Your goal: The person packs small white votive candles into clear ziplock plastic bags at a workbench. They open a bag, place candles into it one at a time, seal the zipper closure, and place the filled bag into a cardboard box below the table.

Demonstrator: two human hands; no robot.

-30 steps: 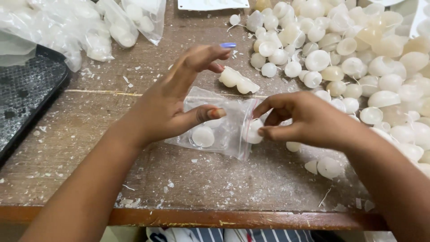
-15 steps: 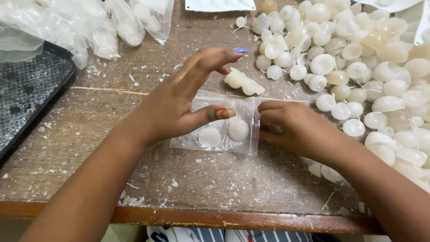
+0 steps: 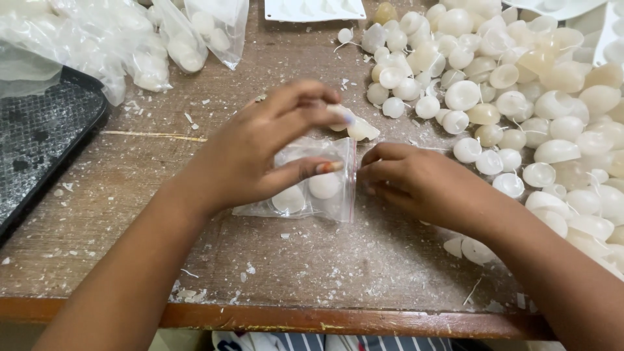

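On the crumb-strewn table we pinch a small bag lying flat between our left hand and right hand, its mouth facing the right fingers, candles heaped beyond.

One head-worn view only — it looks steeply down and forward over the near edge of the tabletop, close in.
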